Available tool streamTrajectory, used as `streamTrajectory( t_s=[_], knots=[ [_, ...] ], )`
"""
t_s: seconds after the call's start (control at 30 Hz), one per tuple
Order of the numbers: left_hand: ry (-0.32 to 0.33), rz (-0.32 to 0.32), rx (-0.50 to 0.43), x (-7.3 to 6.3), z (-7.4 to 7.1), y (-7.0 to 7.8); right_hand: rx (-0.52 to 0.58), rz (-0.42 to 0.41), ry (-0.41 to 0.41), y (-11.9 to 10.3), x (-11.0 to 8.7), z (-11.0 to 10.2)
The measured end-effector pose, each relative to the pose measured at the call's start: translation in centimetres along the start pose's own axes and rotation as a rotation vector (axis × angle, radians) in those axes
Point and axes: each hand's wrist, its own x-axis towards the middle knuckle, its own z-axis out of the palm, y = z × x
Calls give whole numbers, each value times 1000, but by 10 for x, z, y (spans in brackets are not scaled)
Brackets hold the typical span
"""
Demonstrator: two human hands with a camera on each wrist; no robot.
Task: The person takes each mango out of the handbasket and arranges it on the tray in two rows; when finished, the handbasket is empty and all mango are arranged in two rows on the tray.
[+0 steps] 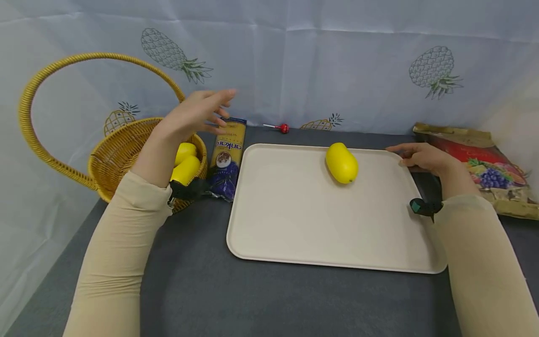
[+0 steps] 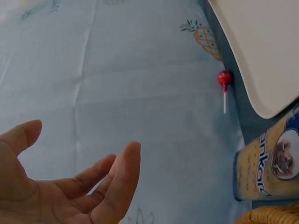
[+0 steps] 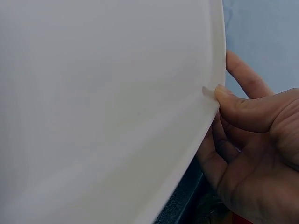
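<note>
My left hand (image 1: 195, 112) is raised over the right rim of a wicker basket (image 1: 113, 154), fingers spread and loosely bent, holding nothing. In the left wrist view the left hand (image 2: 79, 182) is likewise free of any object. Two yellow fruits (image 1: 186, 169) lie inside the basket, partly hidden by the left arm. My right hand (image 1: 429, 158) grips the far right corner of a beige tray (image 1: 294, 210). In the right wrist view its thumb (image 3: 243, 109) presses the rim while other fingers lie beneath the edge. One smooth oval yellow fruit (image 1: 341, 163) rests near the tray's far edge.
A gold and blue Ankara packet (image 1: 229, 159) stands between basket and tray. Behind the tray lies a red lollipop (image 1: 284, 128). At the right is a bag with fruit pictures (image 1: 492, 173). A pineapple-print cloth (image 1: 303, 70) backs the dark table (image 1: 294, 299).
</note>
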Motion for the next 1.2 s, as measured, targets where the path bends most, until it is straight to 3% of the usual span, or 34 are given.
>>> streamTrajectory(
  t_s=[0.3, 0.6, 1.03, 1.2],
  knots=[
    [15, -107, -69, 7, -28, -27, 8, 5, -1, 2, 0, -1],
    [-33, -143, -129, 7, -56, -55, -3, 10, -3, 4, 2, -2],
    [-71, -199, -33, 12, -81, -84, -12, 11, -8, 5, 4, -2],
    [-75, -177, 16, 11, -89, -97, -12, 7, -16, 3, 3, -1]
  ],
)
